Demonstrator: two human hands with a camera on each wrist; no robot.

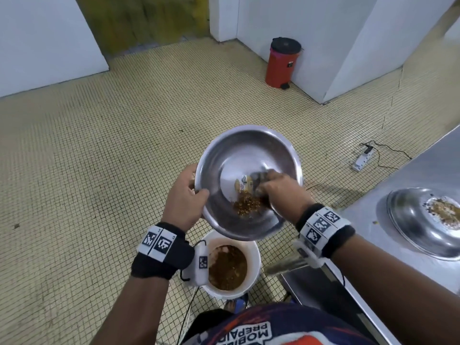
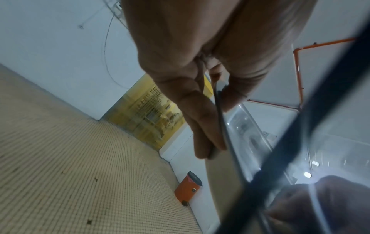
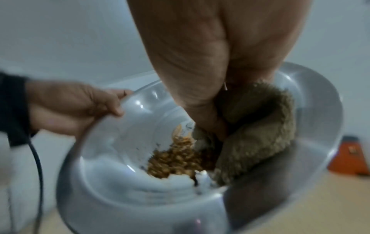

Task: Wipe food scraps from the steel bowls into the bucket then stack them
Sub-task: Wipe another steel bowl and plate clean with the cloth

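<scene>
My left hand (image 1: 185,195) grips the left rim of a steel bowl (image 1: 231,155), which is tilted toward me above a white bucket (image 1: 255,255) holding brown slop. My right hand (image 1: 273,186) is inside the bowl, curled round a brownish cloth (image 3: 258,131). Brown food scraps (image 1: 247,205) lie low in the bowl beside the cloth. In the left wrist view the thumb and fingers (image 2: 202,126) pinch the bowl's rim (image 2: 226,131). In the right wrist view the scraps (image 3: 176,163) sit against the cloth, and the left hand (image 3: 80,107) holds the rim.
A steel counter (image 1: 423,175) runs along the right, with another dirty steel bowl (image 1: 420,225) on it. A red pedal bin (image 1: 282,62) stands against the far white wall. A power strip (image 1: 362,160) with a cable lies on the tiled floor.
</scene>
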